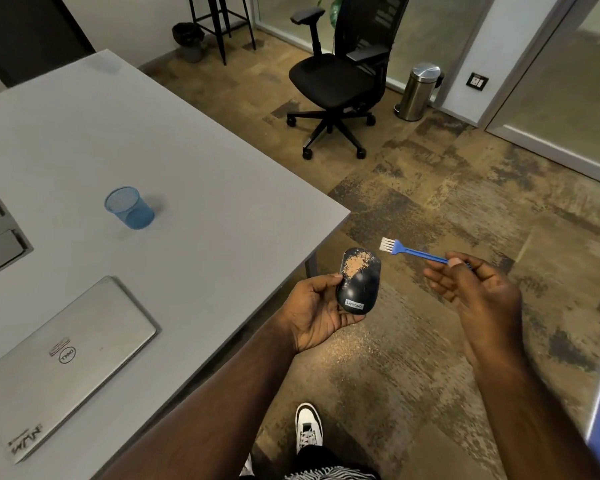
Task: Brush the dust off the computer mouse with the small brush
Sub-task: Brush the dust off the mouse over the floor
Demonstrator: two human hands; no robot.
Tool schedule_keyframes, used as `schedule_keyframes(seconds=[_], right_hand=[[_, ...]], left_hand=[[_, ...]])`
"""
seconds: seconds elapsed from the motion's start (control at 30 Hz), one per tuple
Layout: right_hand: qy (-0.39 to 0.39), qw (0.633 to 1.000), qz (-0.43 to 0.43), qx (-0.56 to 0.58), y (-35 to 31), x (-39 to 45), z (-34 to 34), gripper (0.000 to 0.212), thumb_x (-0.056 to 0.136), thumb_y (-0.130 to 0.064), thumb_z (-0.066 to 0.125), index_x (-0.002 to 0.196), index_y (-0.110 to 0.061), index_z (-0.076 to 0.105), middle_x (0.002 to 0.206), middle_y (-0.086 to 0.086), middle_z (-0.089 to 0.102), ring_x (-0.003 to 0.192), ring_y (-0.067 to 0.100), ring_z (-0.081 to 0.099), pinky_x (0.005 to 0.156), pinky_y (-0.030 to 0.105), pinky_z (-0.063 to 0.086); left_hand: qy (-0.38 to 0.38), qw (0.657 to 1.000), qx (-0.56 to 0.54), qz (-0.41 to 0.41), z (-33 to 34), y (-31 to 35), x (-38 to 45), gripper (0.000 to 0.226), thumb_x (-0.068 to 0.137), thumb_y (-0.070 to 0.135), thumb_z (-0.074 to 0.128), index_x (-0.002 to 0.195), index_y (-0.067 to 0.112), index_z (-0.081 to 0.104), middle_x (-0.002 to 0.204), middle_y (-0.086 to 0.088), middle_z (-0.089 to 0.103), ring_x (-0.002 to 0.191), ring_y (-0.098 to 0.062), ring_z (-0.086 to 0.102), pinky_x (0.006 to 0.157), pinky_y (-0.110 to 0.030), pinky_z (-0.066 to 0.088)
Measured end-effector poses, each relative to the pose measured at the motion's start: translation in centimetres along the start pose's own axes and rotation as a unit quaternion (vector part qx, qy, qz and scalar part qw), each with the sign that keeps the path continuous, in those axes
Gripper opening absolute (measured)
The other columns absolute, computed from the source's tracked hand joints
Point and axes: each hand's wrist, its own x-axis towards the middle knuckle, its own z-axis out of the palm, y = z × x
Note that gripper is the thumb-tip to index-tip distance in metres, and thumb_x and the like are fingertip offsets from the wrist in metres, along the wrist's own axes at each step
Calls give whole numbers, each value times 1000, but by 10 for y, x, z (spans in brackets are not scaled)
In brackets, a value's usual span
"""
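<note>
My left hand (317, 308) cradles a black computer mouse (359, 282) with a Lenovo label, held in the air just off the table's right corner. Tan dust covers the mouse's upper front part. My right hand (471, 292) pinches the handle of a small blue brush (414, 252) with white bristles. The bristles point left and hover a little above and to the right of the mouse, apart from it.
A grey table (187, 174) carries a blue mesh cup (129, 207) and a closed silver laptop (59, 362). A black office chair (336, 81) and a steel pedal bin (420, 91) stand on the patterned floor beyond. My white shoe (307, 427) is below.
</note>
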Motion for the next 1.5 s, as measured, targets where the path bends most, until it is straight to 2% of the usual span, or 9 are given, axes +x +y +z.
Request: schedule_keyframes(seconds=[0.33, 0.5, 0.6, 0.67, 0.83, 0.97, 1.13, 1.33, 1.5], right_hand=[[-34, 997, -47, -51, -9, -21, -1, 19, 98, -8, 58, 97, -22, 71, 83, 3, 79, 80, 22, 77, 71, 25, 61], [-105, 975, -107, -167, -4, -37, -4, 21, 94, -13, 65, 95, -32, 73, 81, -6, 78, 65, 48, 67, 63, 39, 53], [-143, 952, -164, -218, -2, -44, 0, 28, 91, -11, 68, 93, -39, 72, 84, -16, 77, 54, 1, 66, 54, 14, 48], [-124, 945, -176, -245, 0, -44, 2, 27, 91, -11, 68, 95, -37, 71, 87, -21, 75, 61, -10, 67, 53, 5, 45], [-36, 942, -202, -266, -1, -30, -5, 17, 95, -25, 62, 108, -33, 69, 79, -21, 71, 59, -15, 63, 49, 0, 39], [-19, 948, -189, -255, -5, -26, -9, 18, 95, -23, 62, 106, -36, 67, 79, -23, 72, 74, -12, 70, 60, 7, 52], [-66, 950, -185, -243, -1, -36, -7, 22, 93, -16, 66, 100, -36, 69, 90, -24, 74, 52, -14, 60, 46, 0, 38], [5, 956, -159, -246, 1, -22, -15, 14, 93, -25, 63, 102, -35, 69, 82, -36, 70, 67, -9, 70, 54, 9, 51], [-40, 957, -162, -238, 1, -27, -16, 12, 87, -37, 60, 94, -40, 70, 79, -25, 74, 38, -7, 53, 36, 6, 33]], left_hand=[[-5, 1000, -21, -9, -2, -7, 15, 61, 99, 49, 26, 136, 5, 47, 122, -21, 60, 110, -32, 58, 91, -45, 51], [29, 999, -43, -5, 2, -10, 21, 57, 100, 41, 32, 137, -1, 44, 116, -22, 63, 105, -34, 60, 88, -46, 54], [39, 999, -36, 0, 5, -12, 24, 52, 100, 40, 33, 133, 2, 48, 111, -17, 67, 100, -29, 64, 84, -45, 56], [44, 998, -37, 1, 6, -12, 25, 54, 101, 40, 32, 135, 1, 46, 115, -19, 65, 101, -30, 64, 85, -46, 55], [45, 998, -49, -12, 8, -13, 25, 60, 100, 43, 33, 138, -3, 41, 112, -27, 62, 94, -35, 66, 81, -45, 57], [48, 998, -47, -15, 7, -14, 26, 60, 100, 43, 33, 140, -1, 39, 114, -28, 60, 92, -35, 65, 76, -44, 59], [48, 997, -51, -17, 7, -15, 26, 61, 100, 43, 32, 140, -3, 38, 115, -29, 59, 93, -36, 64, 74, -44, 60], [43, 997, -57, -23, 10, -16, 25, 60, 100, 43, 32, 142, 1, 36, 114, -30, 58, 93, -37, 63, 74, -43, 60], [28, 997, -64, -23, 11, -15, 24, 64, 101, 45, 29, 142, -3, 36, 113, -30, 58, 91, -35, 63, 73, -42, 60]])
